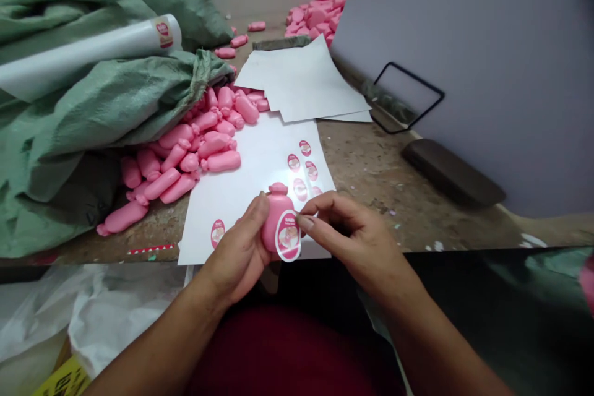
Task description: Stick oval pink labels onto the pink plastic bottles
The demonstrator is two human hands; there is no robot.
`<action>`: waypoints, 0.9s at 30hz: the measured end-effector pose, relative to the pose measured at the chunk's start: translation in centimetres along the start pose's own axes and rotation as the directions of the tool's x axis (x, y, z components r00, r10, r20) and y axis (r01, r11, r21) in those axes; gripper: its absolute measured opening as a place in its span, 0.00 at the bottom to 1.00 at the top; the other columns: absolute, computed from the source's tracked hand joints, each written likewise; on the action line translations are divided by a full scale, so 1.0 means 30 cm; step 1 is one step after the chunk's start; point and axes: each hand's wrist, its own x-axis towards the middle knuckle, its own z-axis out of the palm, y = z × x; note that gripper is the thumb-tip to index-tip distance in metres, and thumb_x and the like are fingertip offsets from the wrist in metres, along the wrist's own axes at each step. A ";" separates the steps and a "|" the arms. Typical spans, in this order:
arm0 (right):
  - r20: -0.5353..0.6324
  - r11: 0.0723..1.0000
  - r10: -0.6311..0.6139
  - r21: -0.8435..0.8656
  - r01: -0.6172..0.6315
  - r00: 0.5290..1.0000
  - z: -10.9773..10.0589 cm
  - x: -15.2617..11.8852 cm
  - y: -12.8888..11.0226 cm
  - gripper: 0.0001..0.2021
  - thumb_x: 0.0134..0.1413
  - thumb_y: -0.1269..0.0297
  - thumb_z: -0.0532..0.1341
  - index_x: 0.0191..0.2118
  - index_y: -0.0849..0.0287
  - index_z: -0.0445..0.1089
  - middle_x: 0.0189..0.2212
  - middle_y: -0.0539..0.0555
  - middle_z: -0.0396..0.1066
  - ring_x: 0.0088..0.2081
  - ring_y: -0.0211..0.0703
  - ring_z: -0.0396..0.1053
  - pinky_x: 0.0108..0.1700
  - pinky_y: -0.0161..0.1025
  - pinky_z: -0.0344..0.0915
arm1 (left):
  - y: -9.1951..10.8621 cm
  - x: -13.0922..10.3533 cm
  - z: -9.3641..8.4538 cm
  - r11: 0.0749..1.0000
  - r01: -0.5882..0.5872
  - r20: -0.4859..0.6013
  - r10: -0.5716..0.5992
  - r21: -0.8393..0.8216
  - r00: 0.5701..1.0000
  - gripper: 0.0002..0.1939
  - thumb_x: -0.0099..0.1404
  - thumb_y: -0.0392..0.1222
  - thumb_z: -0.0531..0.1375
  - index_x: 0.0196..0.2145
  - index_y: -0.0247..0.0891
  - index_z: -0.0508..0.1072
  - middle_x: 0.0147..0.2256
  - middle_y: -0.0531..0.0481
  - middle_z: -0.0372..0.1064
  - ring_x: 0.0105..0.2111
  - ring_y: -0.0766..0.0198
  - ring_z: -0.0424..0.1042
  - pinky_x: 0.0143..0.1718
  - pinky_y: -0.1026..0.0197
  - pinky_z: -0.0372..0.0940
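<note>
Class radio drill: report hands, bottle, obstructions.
Left hand gripping pink bottle. Right hand pinching oval "BABY" label at bottle's front. Nothing visible between hands and bottle.

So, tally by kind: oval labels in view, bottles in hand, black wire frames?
Oval labels: 7, one partly hidden
Bottle in left hand: 1
Black wire frame: 1
Total: 9
</note>
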 end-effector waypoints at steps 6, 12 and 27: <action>0.018 1.000 -0.002 -0.028 0.003 1.000 0.010 -0.006 0.016 0.08 0.54 0.58 0.64 0.28 0.55 0.71 0.21 0.47 0.69 0.25 0.38 0.64 0.29 0.37 0.59 | -0.009 -0.012 0.001 0.999 0.033 0.045 -0.034 0.023 0.998 0.31 0.62 0.68 0.61 0.50 0.40 0.72 0.40 0.45 0.74 0.39 0.58 0.75 0.32 0.63 0.71; 0.028 1.000 -0.008 -0.003 0.008 1.000 0.012 -0.004 0.018 0.09 0.55 0.59 0.64 0.27 0.55 0.71 0.21 0.47 0.71 0.24 0.37 0.66 0.29 0.36 0.60 | -0.010 -0.013 -0.004 0.999 0.024 0.028 -0.025 0.035 0.999 0.30 0.63 0.68 0.59 0.50 0.40 0.72 0.39 0.46 0.74 0.36 0.62 0.74 0.29 0.65 0.69; 0.004 0.999 -0.013 -0.033 0.014 1.000 0.020 0.004 0.028 0.10 0.54 0.57 0.64 0.27 0.57 0.72 0.20 0.46 0.68 0.23 0.36 0.64 0.28 0.35 0.59 | -0.020 -0.012 -0.007 0.999 0.008 0.000 -0.008 0.038 1.000 0.34 0.60 0.70 0.61 0.53 0.40 0.69 0.39 0.46 0.74 0.37 0.60 0.74 0.27 0.66 0.65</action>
